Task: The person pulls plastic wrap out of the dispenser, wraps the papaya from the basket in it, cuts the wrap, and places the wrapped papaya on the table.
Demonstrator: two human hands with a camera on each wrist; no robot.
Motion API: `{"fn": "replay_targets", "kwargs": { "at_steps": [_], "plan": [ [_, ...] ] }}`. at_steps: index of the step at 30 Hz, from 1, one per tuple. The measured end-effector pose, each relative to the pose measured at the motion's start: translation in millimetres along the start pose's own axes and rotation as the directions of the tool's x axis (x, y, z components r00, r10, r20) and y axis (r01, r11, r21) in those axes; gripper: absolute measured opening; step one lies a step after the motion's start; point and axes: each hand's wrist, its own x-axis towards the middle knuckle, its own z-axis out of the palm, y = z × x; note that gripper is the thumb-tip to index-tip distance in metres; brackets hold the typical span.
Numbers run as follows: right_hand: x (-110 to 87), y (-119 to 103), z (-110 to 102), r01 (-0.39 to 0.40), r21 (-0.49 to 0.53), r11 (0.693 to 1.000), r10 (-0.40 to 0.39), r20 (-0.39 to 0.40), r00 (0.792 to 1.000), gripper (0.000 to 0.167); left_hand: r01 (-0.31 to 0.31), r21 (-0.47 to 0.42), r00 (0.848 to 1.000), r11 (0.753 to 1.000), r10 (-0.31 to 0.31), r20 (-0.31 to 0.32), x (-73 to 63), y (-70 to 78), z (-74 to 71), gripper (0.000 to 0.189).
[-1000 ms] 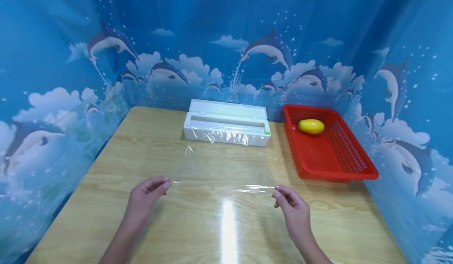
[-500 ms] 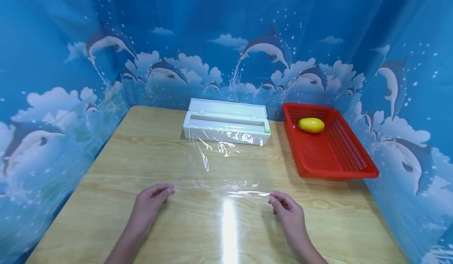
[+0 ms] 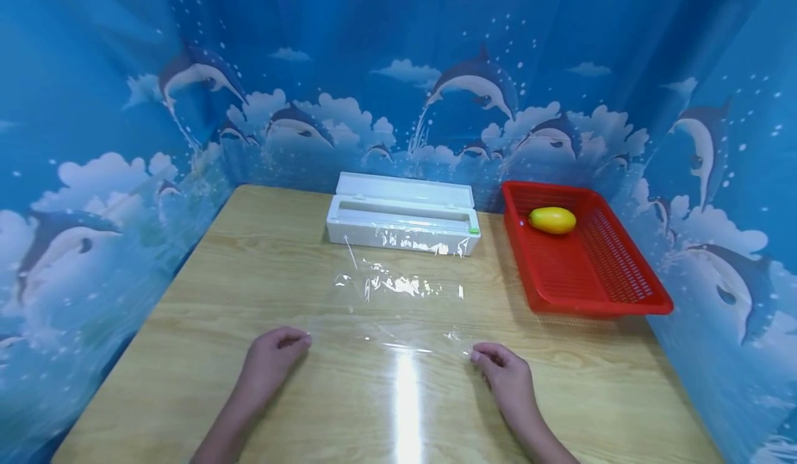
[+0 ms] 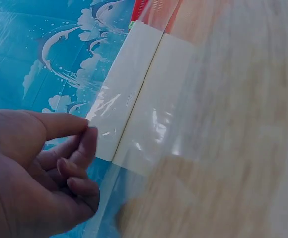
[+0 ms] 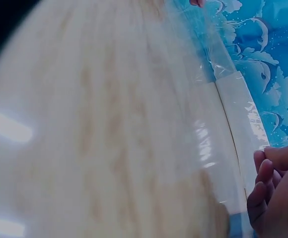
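A sheet of clear plastic wrap stretches from a white wrap dispenser box toward the front of the table. My left hand pinches the sheet's near left corner between thumb and forefinger; the left wrist view shows this hand at the film's edge. With thumb and fingertips, my right hand holds the near right corner, and the other fingers of that hand are curled in the right wrist view. The box's lid stands raised at the back. Most of the film is see-through, so its outline shows mainly by glints.
To the right of the box stands a red plastic basket with a yellow papaya-like fruit inside. A blue curtain printed with dolphins surrounds the wooden table. A bright light reflection lies on the tabletop between the hands.
Both hands have moved slightly nearer the table's front and a little closer together, still holding the film. Glints on the film have spread forward from the box. Box and basket stay in place.
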Motion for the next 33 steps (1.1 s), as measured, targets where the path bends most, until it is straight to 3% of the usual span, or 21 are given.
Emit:
{"fn": "replay_targets", "kwargs": {
  "at_steps": [5,14,22,33],
  "plan": [
    [2.0,3.0,0.4,0.017,-0.042,0.999,-0.016,0.03,0.999,0.012,-0.032,0.053,0.999,0.998,0.032,0.008,1.5,-4.4,2.4,0.019],
    [4.3,2.7,-0.2,0.041,-0.129,0.991,-0.037,0.036,0.999,0.013,-0.037,0.097,0.999,0.995,0.036,0.017,4.4,-6.1,6.0,0.017],
    [3.3,-0.8,-0.4,0.016,-0.092,0.996,-0.01,0.069,0.998,0.027,-0.047,0.138,0.999,0.989,0.044,0.022,4.6,-6.7,10.4,0.015],
    [2.9,-2.1,-3.0,0.032,-0.086,0.996,-0.026,0.069,0.997,0.03,-0.068,0.165,0.998,0.984,0.068,0.006,4.4,-5.8,11.4,0.011]
  ]
}}
